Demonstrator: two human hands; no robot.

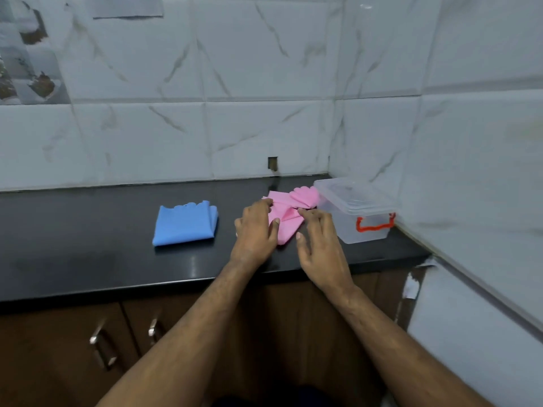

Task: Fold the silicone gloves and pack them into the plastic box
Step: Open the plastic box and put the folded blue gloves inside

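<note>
Both hands flat, fingers spread: left hand [255, 227] and right hand [318, 236] press the half-folded pink glove [286, 220] on the countertop [88, 259] beside the lidded plastic box [357, 211]; risk: springy silicone unfolds if pressure lifts.

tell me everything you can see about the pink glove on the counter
The pink glove looks like thin, soft silicone, partly folded into creased layers, with a scalloped cuff edge at its far end beside the plastic box. It lies flat on the black counter. The left hand presses its left side; the right hand touches its right edge.
</note>
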